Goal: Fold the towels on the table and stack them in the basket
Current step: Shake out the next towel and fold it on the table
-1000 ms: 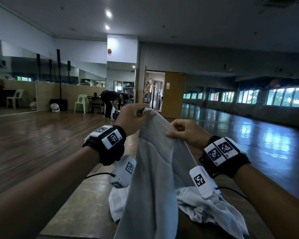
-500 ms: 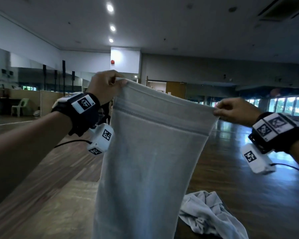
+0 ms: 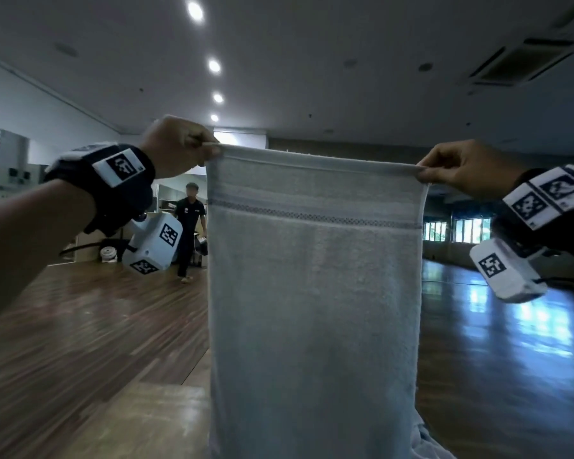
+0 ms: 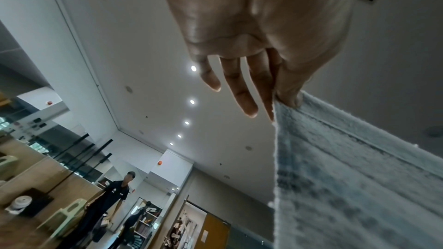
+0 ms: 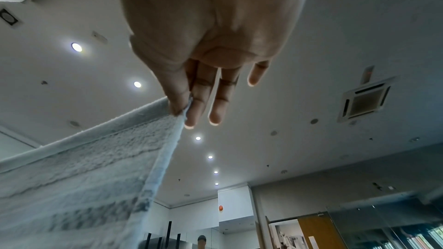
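A pale grey towel (image 3: 312,293) with a patterned band near its top hangs stretched flat in front of me, held up high. My left hand (image 3: 209,150) pinches its top left corner between thumb and forefinger; the same pinch shows in the left wrist view (image 4: 285,99) on the towel (image 4: 359,177). My right hand (image 3: 423,172) pinches the top right corner, also seen in the right wrist view (image 5: 183,109) with the towel (image 5: 84,177) hanging below. A second crumpled towel (image 3: 428,445) peeks out at the bottom right. No basket is in view.
The wooden table (image 3: 130,425) runs below the hanging towel. A person in dark clothes (image 3: 188,226) walks on the wooden floor behind, to the left. Pale green chairs (image 4: 64,217) stand along the far left wall.
Both hands have risen and moved apart, stretching the towel's top edge taut and level. The view has tilted up, so most of the crumpled towel on the table has dropped from sight.
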Available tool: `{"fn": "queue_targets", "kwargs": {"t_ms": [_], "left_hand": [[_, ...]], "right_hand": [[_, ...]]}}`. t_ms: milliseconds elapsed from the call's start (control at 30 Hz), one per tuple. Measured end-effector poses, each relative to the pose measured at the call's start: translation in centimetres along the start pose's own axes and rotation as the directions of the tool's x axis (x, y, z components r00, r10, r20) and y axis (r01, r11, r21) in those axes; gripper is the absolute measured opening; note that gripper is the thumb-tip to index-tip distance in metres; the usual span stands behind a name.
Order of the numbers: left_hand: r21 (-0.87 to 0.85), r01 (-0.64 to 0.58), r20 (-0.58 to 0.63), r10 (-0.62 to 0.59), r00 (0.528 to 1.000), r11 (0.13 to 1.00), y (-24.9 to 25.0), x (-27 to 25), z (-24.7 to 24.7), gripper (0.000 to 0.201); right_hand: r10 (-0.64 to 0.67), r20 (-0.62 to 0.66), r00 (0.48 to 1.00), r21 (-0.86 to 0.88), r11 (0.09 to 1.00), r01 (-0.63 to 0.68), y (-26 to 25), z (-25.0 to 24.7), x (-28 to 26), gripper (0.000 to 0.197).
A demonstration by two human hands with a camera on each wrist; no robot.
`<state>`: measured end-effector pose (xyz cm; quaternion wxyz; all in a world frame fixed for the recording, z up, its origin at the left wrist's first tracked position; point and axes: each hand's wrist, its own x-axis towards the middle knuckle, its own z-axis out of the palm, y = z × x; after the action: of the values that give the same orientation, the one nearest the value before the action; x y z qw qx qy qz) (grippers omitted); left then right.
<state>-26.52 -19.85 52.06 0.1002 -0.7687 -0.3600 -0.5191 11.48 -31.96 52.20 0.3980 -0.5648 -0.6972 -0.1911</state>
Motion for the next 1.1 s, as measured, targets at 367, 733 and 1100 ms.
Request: {"fn": "queue_targets", "kwargs": {"t_ms": [367,733,1100], "left_hand": [[0.098,0.125,0.268,-0.147,0.952,0.987,-9.4,-2.1,12.4,0.024],[0.208,0.091,0.158,-0.125,0.98,0.974,-19.2,-4.5,26.0,0.022],[0.083,0.126,0.385,-0.149,0.911,0.989,-21.1,-19.5,33.5,0.01]], "right_hand": [[0.134,0.165,0.977,0.037,0.989,-0.142,8.9,13.6,1.6,0.017],[0.199,0.057,0.978,-0.071,0.978,-0.195,16.1,27.7,2.9,0.006],[0.311,0.279,0.909,-0.07,0.95,-0.303,18.1,36.9,-10.4,0.005]]}}
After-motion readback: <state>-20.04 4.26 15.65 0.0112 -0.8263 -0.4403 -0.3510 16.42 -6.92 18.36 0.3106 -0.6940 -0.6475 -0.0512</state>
